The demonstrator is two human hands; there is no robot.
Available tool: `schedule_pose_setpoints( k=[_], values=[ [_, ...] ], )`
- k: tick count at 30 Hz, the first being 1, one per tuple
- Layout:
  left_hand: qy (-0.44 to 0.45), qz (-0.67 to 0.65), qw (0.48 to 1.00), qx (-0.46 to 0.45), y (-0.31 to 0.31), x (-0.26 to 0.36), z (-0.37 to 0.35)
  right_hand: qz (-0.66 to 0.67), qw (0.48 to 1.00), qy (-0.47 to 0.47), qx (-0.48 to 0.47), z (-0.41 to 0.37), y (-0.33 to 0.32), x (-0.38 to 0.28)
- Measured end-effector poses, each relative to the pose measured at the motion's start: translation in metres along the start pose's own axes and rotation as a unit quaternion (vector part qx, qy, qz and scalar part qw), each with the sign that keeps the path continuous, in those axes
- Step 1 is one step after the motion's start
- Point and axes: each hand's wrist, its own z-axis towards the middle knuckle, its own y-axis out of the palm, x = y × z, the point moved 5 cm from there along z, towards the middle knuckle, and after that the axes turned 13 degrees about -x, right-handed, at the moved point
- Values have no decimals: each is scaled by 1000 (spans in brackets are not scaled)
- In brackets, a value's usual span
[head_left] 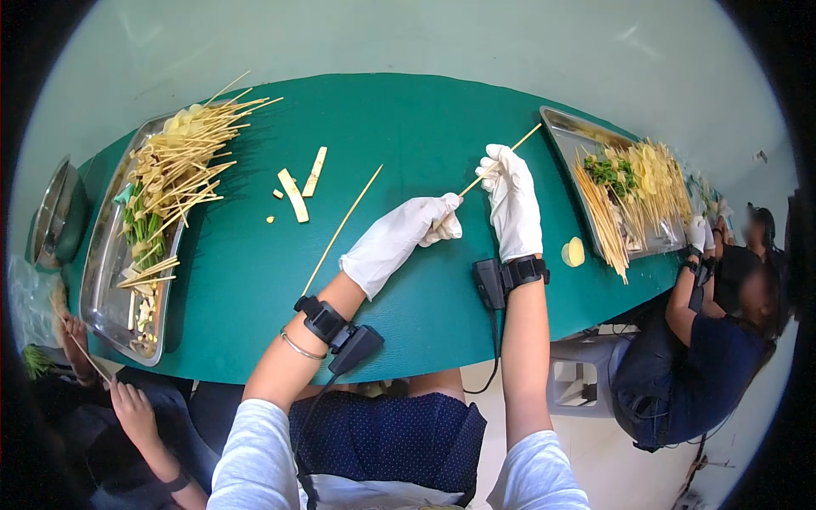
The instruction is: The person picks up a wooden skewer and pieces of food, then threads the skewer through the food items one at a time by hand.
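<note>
A thin wooden skewer (527,136) slants up and to the right between my gloved hands. My left hand (408,236) is closed on its lower end, with the fingertips pinched together; whether anything else is in that grip is hidden. Higher up, my right hand (516,204) has its fingers curled round the skewer's middle. Another bare skewer (343,223) lies on the green table (408,331), left of my left hand. Two pale cut strips (293,196) and small scraps rest farther left. A round pale slice (574,252), seemingly potato, lies right of my right wrist.
A metal tray (109,280) at left holds many loaded skewers (183,157), their sticks jutting over the rim. Another tray (563,136) stands at right with skewered slices and greens. Co-workers sit at both sides. A metal bowl (58,212) stands far left; a grey stool (586,382) stands below right.
</note>
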Motion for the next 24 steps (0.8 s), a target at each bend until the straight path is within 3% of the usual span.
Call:
schedule_pose_setpoints(
  k=[5,8,9,12,13,16,19,22,24],
  values=[
    [15,6,998,-56,1,4,-3,127,991,-22,27,1,8,-5],
    [51,-31,996,-72,3,0,2,214,976,-37,-29,4,6,-7],
    [65,-53,994,-70,4,0,4,219,974,-26,58,-2,26,-19],
    [8,-24,992,-123,9,-8,7,309,935,-47,-167,0,29,-25],
    [-25,-33,990,-135,8,-8,8,322,939,-45,-112,-4,29,-26],
    [-40,-44,996,-69,3,-15,13,249,962,-40,-107,-3,16,-22],
    [-8,172,982,76,-1,0,6,244,968,-30,-45,-1,7,-14],
    [-33,358,924,130,5,29,-6,247,968,-28,-17,0,3,-11],
    [15,379,917,127,6,31,-5,251,968,-29,-10,1,3,-10]
  ],
)
